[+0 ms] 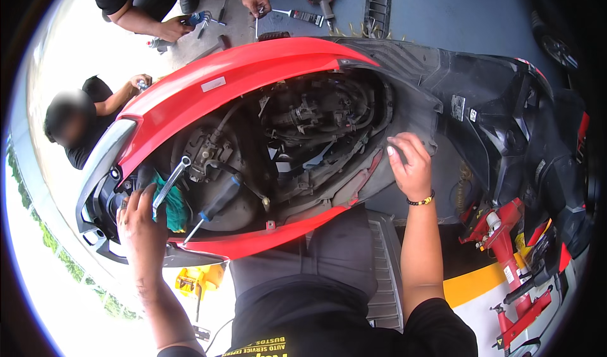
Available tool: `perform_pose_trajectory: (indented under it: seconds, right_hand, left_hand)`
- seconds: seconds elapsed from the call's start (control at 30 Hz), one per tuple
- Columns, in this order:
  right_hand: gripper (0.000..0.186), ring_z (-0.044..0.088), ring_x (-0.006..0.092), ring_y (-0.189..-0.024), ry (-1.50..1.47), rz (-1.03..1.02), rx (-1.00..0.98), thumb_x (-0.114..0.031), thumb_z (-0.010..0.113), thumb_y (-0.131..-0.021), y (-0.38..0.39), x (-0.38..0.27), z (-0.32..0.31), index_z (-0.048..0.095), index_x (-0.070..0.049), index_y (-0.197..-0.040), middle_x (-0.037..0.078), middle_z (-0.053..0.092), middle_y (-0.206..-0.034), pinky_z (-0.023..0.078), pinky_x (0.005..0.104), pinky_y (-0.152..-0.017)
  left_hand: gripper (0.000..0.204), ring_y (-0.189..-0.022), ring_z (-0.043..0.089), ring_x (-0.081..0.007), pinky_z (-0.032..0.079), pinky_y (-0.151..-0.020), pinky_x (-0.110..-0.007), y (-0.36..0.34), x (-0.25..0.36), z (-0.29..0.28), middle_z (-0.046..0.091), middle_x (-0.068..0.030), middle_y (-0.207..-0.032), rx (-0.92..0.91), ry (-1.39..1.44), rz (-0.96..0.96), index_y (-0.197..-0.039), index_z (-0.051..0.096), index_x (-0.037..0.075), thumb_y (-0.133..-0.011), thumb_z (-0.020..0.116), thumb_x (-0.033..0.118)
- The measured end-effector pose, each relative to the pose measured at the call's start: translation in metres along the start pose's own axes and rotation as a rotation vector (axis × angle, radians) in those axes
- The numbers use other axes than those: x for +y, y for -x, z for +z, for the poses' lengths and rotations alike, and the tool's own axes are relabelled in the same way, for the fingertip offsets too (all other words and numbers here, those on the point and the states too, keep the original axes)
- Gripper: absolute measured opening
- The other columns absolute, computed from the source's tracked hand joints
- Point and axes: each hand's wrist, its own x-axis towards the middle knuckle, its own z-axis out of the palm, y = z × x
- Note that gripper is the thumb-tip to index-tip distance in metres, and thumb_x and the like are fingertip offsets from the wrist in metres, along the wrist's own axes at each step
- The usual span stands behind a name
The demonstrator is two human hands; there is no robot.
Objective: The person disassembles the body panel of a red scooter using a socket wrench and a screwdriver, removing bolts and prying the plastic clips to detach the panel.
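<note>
My left hand [140,221] lies at the tail end of a red scooter body [221,72], its fingers stretched over the black tail parts. Right beside its thumb side, a combination wrench [171,186] slants across a green cloth [179,208]; I see no clear grip on it. A screwdriver [219,200] with a dark blue and black handle lies near them, its shaft reaching the red side panel. My right hand [414,167] is open, fingers loosely bent and nothing visible in them, at the dark plastic edge of the exposed engine bay [329,113].
Across the scooter, one person handles tools near an impact wrench [324,0] on the floor. Another person [73,126] crouches by the tail. A red metal stand [506,237] is at the right, beside another dark scooter [506,129]. A yellow object [197,281] sits below the tail.
</note>
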Motion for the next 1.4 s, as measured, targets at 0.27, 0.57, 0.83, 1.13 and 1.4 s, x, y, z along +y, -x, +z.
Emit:
perform_pose_trajectory:
  seconds: [0.27,0.57,0.83,1.13,1.4]
  right_hand:
    - [0.024,0.061,0.0167,-0.078,-0.15,0.05,0.502,0.0,0.064,-0.086,0.01,0.045,-0.048,0.064,0.002,-0.11,0.011,0.064,-0.092,0.051,0.0287,-0.072]
    - [0.016,0.065,0.021,-0.073,-0.053,0.436,0.396,-0.008,0.066,-0.085,-0.016,0.199,-0.009,0.067,-0.001,-0.099,0.01,0.065,-0.088,0.052,0.0319,-0.069]
    - [0.024,0.058,0.0332,-0.106,0.36,0.403,0.093,-0.021,0.065,-0.085,-0.051,0.307,0.062,0.061,-0.007,-0.104,0.014,0.059,-0.111,0.047,0.0447,-0.092]
    - [0.026,0.059,0.0321,-0.106,0.552,0.461,-0.149,-0.021,0.061,-0.084,-0.084,0.326,0.069,0.062,-0.009,-0.106,0.013,0.06,-0.11,0.047,0.0439,-0.093]
    - [0.039,0.064,0.0374,-0.098,0.2,0.783,0.139,-0.026,0.061,-0.084,-0.059,0.316,0.073,0.058,-0.014,-0.121,0.014,0.055,-0.118,0.051,0.0491,-0.085]
  left_hand:
    - [0.044,-0.059,0.048,-0.0335,0.04,-0.064,-0.041,-0.036,0.135,-0.019,0.046,-0.0107,-0.061,0.11,0.665,0.257,-0.056,0.04,0.004,-0.074,0.08,0.014]
    - [0.033,-0.102,0.061,-0.0338,0.049,-0.09,-0.041,-0.092,0.394,0.067,0.06,-0.0136,-0.111,-0.097,1.113,0.446,-0.107,0.063,0.004,-0.082,0.073,0.022]
    - [0.08,-0.126,0.042,-0.0497,0.041,-0.103,-0.05,-0.093,0.484,0.07,0.03,-0.0328,-0.143,-0.208,1.024,0.507,-0.141,0.041,0.015,-0.074,0.08,0.029]
    - [0.068,-0.121,0.047,-0.0481,0.045,-0.097,-0.051,-0.094,0.489,0.074,0.04,-0.0308,-0.136,-0.143,0.996,0.527,-0.135,0.051,0.014,-0.074,0.079,0.027]
    - [0.068,-0.126,0.044,-0.0445,0.042,-0.103,-0.048,-0.094,0.485,0.076,0.037,-0.026,-0.142,-0.17,1.021,0.531,-0.133,0.052,0.012,-0.072,0.081,0.025]
